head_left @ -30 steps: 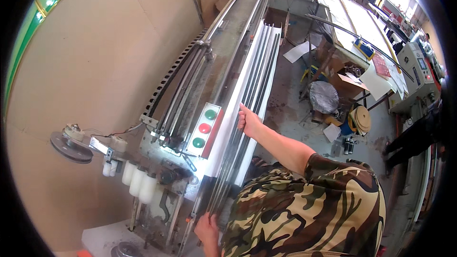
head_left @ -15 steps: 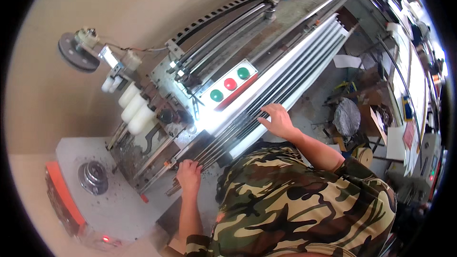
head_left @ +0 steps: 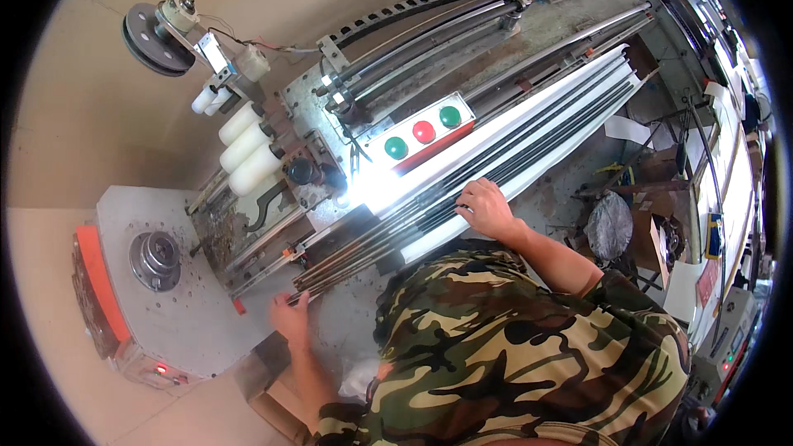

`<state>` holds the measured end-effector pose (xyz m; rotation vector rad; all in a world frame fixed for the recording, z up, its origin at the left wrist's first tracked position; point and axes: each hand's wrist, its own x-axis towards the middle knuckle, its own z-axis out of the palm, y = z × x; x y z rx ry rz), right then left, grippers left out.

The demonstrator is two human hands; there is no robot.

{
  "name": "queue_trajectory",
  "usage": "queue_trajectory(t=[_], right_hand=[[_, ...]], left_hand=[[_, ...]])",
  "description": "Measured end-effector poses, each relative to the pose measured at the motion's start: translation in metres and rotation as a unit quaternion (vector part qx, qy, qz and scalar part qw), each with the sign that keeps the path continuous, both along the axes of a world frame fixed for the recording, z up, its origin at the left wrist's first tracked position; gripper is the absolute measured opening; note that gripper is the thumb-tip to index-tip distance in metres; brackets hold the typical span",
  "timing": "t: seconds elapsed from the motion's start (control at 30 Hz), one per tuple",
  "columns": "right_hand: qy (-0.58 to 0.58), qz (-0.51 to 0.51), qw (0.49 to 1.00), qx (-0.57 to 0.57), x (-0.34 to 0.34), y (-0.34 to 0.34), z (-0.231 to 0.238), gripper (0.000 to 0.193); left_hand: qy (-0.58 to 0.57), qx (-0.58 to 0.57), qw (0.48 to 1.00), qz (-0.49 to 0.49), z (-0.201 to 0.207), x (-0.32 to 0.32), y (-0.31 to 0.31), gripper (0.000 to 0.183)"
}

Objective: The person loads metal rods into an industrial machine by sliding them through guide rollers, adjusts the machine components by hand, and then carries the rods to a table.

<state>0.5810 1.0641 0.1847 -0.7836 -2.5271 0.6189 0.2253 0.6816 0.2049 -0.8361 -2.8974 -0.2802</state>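
Several long thin rods, dark toward the far right and brownish toward the near left, lie side by side in a white trough. Their near-left ends stick out past the trough. At those ends my left hand is closed, its fingertips pinching a rod tip. Farther along, my right hand rests over the near side of the rods with its fingers curled in. What lies under those fingertips is hidden.
Behind the trough stands a machine bed with a control box bearing green and red buttons. White rollers and a dark wheel are at left. A grey machine stands near left; cardboard boxes lie at right.
My left hand has moved left and nearer me, out to the rods' ends. My right hand's fingers have curled in more. The rods have shifted and bunched, and the view has turned slightly.
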Motion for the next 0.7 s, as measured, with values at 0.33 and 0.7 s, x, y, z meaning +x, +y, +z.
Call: queue_trajectory(t=[0.33, 0.7], right_hand=[[-0.043, 0.076, 0.996, -0.002, -0.022, 0.005, 0.049, 0.047], [-0.223, 0.205, 0.939, -0.162, -0.094, -0.033, 0.111, 0.046]], left_hand=[[-0.027, -0.036, 0.978, -0.205, 0.041, -0.043, -0.028, 0.038], [-0.061, -0.049, 0.990, -0.120, 0.106, -0.096, -0.068, 0.042]])
